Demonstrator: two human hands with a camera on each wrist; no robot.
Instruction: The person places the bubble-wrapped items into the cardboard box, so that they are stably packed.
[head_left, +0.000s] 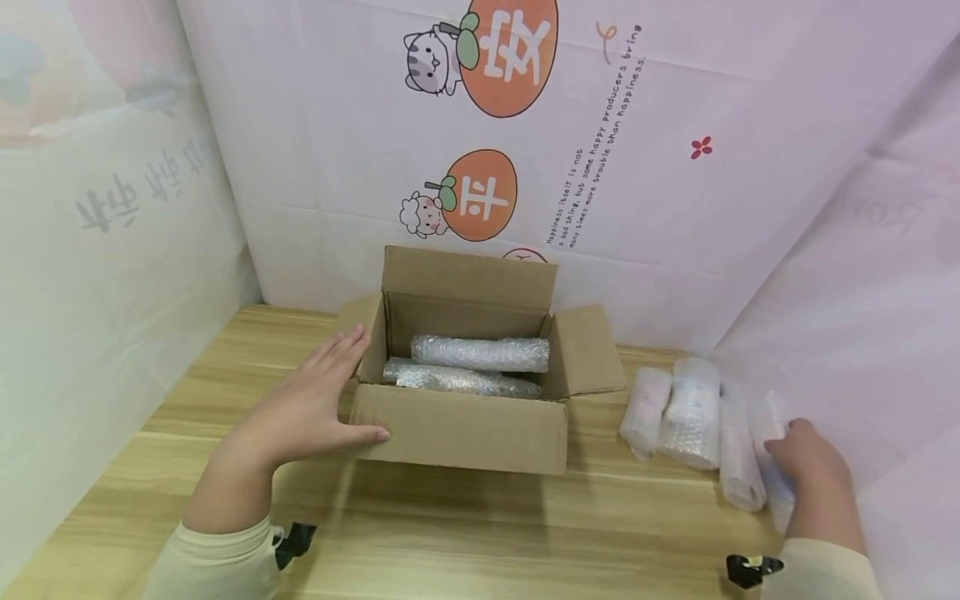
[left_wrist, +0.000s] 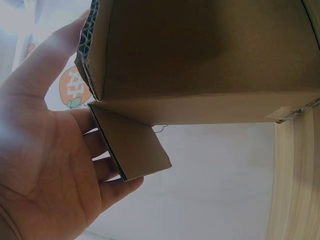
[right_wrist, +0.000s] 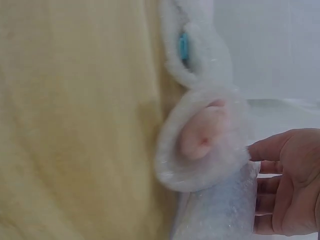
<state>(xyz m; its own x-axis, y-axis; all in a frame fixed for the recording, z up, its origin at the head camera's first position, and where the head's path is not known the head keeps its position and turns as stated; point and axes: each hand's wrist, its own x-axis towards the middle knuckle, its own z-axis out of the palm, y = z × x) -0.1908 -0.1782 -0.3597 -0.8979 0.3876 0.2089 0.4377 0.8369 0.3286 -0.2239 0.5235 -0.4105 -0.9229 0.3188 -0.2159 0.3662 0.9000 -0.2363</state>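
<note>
My left hand point(head_left: 307, 408) spreads at the left end of a cardboard box point(head_left: 461, 433), its fingers at the side flap and thumb at the front flap. In the left wrist view the fingertips pass behind the small flap point(left_wrist: 132, 142). Inside the box lie bubble-wrapped bundles point(head_left: 480, 354). Far to the right, my right hand point(head_left: 813, 462) is at the outermost wrapped bundle point(head_left: 780, 496). From the right wrist, its thumb and fingers point(right_wrist: 265, 187) look extended against the wrap, tips partly hidden. Beside it, another roll point(right_wrist: 167, 162) shows something pinkish inside its end.
Two more wrapped bundles point(head_left: 690, 412) point(head_left: 647, 408) lie in the same row, right of the box's open right flap point(head_left: 588, 350). White printed cloth point(head_left: 660, 208) stands behind and at both sides of the wooden table point(head_left: 450, 533).
</note>
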